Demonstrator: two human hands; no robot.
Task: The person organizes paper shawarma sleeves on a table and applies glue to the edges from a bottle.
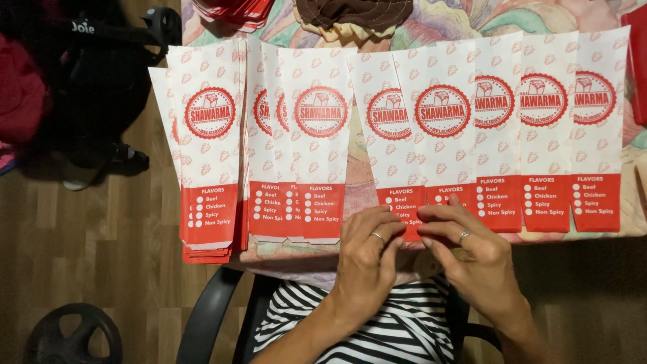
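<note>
Several white paper food bags with a round red emblem and a red bottom band lie fanned along the near edge of a table covered by a floral cloth (431, 20). My left hand (367, 259) and my right hand (472, 253), each with a ring, pinch the red bottom edge of one middle paper bag (397, 135), fingertips meeting over it. A thicker stack of bags (209, 148) lies at the left end. Single overlapping bags (546, 128) run to the right.
A brown cap (350, 13) and a pile of red sheets (236, 10) lie at the table's far side. A black stroller (101, 74) stands on the wooden floor at left, with a wheel (71, 337) at lower left. I sit in a black chair (209, 310), wearing a striped top.
</note>
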